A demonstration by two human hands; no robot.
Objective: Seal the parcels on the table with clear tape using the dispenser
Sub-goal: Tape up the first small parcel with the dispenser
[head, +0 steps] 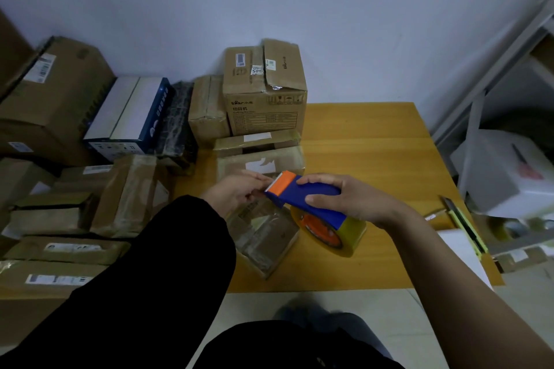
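Observation:
A small brown parcel wrapped in glossy tape lies near the front edge of the wooden table. My right hand grips the blue and orange tape dispenser, whose clear tape roll hangs just right of the parcel. The dispenser's orange toothed end points left. My left hand pinches something at that toothed end, above the parcel's far side; the tape strip itself is too faint to make out.
Several cardboard parcels crowd the left half, with a large printed box at the back and a blue-white box beside it. A green utility knife and white paper lie at the right edge. Metal shelving stands further right.

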